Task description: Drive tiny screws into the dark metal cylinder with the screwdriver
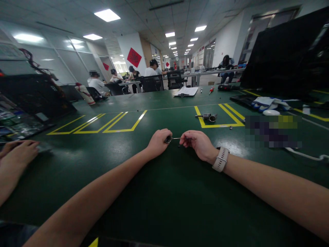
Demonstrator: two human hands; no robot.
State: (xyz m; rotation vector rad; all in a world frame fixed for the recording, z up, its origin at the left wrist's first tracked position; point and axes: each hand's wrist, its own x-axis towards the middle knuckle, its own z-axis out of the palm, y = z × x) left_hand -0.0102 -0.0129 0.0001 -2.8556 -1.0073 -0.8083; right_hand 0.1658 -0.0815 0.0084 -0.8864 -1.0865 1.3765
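Observation:
My left hand (pixel 159 143) is closed around a dark round metal part (pixel 168 139) with an open, ring-like end facing right. Opposite it, my right hand (pixel 197 142), with a watch on the wrist, pinches a thin metal rod (pixel 176 138). The rod's left end reaches the part's opening; whether it goes inside, I cannot tell. Just below the rod, a tiny dark piece (pixel 179 146) lies on the green table. Farther off to the right, a metal fitting (pixel 209 117) with a narrow stem lies on its side inside a yellow-taped outline.
A small nut-like piece (pixel 230 128) lies near the tape. Farther back are a clipboard with paper (pixel 186 91) and a red screwdriver (pixel 211 90). Gloves (pixel 269 103) and a black monitor (pixel 282 55) stand right. Another person's hand (pixel 22 152) rests at the left.

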